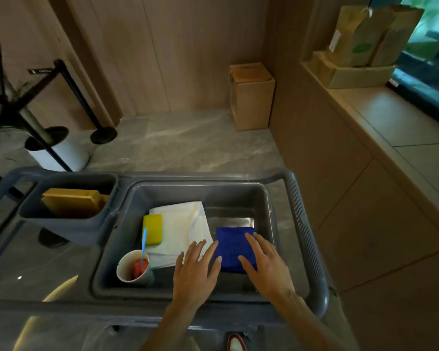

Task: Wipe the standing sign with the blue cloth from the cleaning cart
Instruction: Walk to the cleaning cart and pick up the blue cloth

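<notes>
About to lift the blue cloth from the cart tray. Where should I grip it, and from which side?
Probably pinch the cloth by its near edge, coming from above. It lies flat and folded on the tray floor, close to the right wall, so there is little room from the side. The right hand already rests on it.

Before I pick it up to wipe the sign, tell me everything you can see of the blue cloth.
The blue cloth is a deep blue, folded square of nubbly fabric, lying flat at the right side of the grey cart tray, beside white paper. The right hand rests open on its near right part; the left hand's fingertips reach its left edge. Neither grips it.
</notes>
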A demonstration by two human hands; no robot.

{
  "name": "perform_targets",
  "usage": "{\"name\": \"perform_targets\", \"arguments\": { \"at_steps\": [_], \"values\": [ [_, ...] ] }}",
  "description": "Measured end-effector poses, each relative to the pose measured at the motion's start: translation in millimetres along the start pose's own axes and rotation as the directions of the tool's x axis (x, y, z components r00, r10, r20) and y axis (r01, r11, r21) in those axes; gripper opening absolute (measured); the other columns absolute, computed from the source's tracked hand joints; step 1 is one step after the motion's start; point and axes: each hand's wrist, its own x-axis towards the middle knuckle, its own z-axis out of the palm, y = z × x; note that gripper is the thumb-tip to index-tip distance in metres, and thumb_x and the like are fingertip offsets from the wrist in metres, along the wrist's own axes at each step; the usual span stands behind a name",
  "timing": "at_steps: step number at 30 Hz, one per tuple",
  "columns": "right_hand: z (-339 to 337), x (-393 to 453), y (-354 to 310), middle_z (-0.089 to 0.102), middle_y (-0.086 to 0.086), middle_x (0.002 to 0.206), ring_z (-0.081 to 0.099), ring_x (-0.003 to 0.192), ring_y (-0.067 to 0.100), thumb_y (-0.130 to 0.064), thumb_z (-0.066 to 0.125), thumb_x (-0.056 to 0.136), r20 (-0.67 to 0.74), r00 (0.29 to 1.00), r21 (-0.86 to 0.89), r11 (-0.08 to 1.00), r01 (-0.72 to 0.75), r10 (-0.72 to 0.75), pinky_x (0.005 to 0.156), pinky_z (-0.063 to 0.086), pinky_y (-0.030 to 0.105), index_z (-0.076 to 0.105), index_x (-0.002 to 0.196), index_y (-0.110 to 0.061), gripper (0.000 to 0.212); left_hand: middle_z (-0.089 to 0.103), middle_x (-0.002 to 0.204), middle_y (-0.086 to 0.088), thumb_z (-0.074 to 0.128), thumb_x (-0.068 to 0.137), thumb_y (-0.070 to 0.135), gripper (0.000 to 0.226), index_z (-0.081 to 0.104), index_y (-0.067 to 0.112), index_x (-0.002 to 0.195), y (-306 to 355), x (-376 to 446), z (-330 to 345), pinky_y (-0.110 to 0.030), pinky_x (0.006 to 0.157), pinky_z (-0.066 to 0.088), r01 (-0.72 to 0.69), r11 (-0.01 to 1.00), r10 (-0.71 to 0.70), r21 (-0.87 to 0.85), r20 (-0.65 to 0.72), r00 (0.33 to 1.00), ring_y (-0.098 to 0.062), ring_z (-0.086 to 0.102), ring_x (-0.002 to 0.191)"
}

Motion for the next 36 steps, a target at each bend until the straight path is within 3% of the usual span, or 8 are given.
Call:
{"name": "perform_targets", "arguments": {
  "at_steps": [3,5,10,13,18,22,27,36],
  "values": [
    [2,17,4,0.022,-0.004,0.165,0.029,0.148,0.014,-0.051,0.047,0.101,0.054,0.998,0.077,0.997,-0.03,0.026,0.112,0.044,0.035,0.02,0.157,-0.033,0.065,0.055,0.139,0.009,0.04,0.1,0.055,0.047,0.048,0.037,0.143,-3,19,9,-0.027,0.107,0.04,0.004,0.996,-0.003,-0.092,0.006,1.0,-0.008,0.048,0.128],
    [7,29,6,0.031,-0.002,0.16,0.036,0.144,0.014,-0.044,0.051,0.101,0.088,0.996,0.116,0.992,-0.042,0.032,0.111,0.044,0.032,0.025,0.156,-0.03,0.062,0.063,0.123,0.008,0.048,0.099,0.05,0.042,0.056,0.033,0.137,-5,33,16,-0.017,0.094,0.041,0.012,0.984,-0.012,-0.175,0.0,1.0,-0.005,0.055,0.112],
    [26,65,8,0.049,0.0,0.14,0.054,0.117,0.009,-0.03,0.059,0.099,0.163,0.98,0.172,0.975,-0.142,0.114,0.099,0.05,0.02,0.045,0.145,-0.023,0.048,0.061,0.107,0.007,0.059,0.096,0.043,0.034,0.064,0.031,0.127,-15,68,43,-0.007,0.082,0.035,0.059,0.947,-0.04,-0.317,0.066,0.997,0.002,0.046,0.096],
    [44,83,12,0.052,0.0,0.13,0.053,0.102,0.004,-0.026,0.062,0.097,0.188,0.97,0.154,0.97,-0.185,0.155,0.092,0.049,0.017,0.053,0.137,-0.023,0.041,0.054,0.101,0.01,0.062,0.094,0.041,0.032,0.064,0.031,0.125,-23,83,65,-0.003,0.074,0.035,0.09,0.928,-0.039,-0.363,0.144,0.989,0.0,0.049,0.091],
    [76,114,21,0.05,-0.003,0.131,0.057,0.103,0.008,-0.024,0.064,0.096,0.21,0.955,0.068,0.971,-0.229,0.21,0.09,0.048,0.016,0.055,0.133,-0.028,0.039,0.049,0.099,0.01,0.065,0.091,0.041,0.03,0.065,0.034,0.12,-30,106,101,-0.006,0.072,0.037,0.141,0.918,-0.068,-0.372,0.202,0.977,-0.001,0.048,0.089],
    [94,131,26,0.047,-0.005,0.126,0.056,0.102,0.011,-0.027,0.065,0.094,0.238,0.951,-0.027,0.98,-0.195,0.196,0.091,0.05,0.024,0.054,0.132,-0.031,0.04,0.045,0.096,0.009,0.07,0.087,0.038,0.029,0.067,0.035,0.116,-33,123,121,-0.014,0.072,0.04,0.131,0.925,-0.072,-0.357,0.172,0.982,-0.004,0.046,0.086],
    [106,140,28,0.047,-0.008,0.116,0.049,0.092,0.006,-0.034,0.069,0.089,0.252,0.954,-0.104,0.985,-0.138,0.16,0.087,0.048,0.023,0.056,0.12,-0.035,0.034,0.042,0.097,0.009,0.07,0.086,0.041,0.03,0.068,0.036,0.115,-32,128,131,-0.017,0.073,0.044,0.09,0.94,-0.02,-0.328,0.212,0.977,-0.006,0.044,0.089],
    [103,144,29,0.045,-0.01,0.122,0.051,0.109,0.01,-0.032,0.072,0.086,0.243,0.937,-0.096,0.968,-0.233,0.25,0.09,0.048,0.025,0.053,0.122,-0.036,0.041,0.04,0.092,0.01,0.07,0.083,0.05,0.034,0.066,0.045,0.117,-45,128,125,-0.021,0.072,0.047,0.041,0.969,0.006,-0.243,0.189,0.982,-0.008,0.045,0.084]
  ]
}}
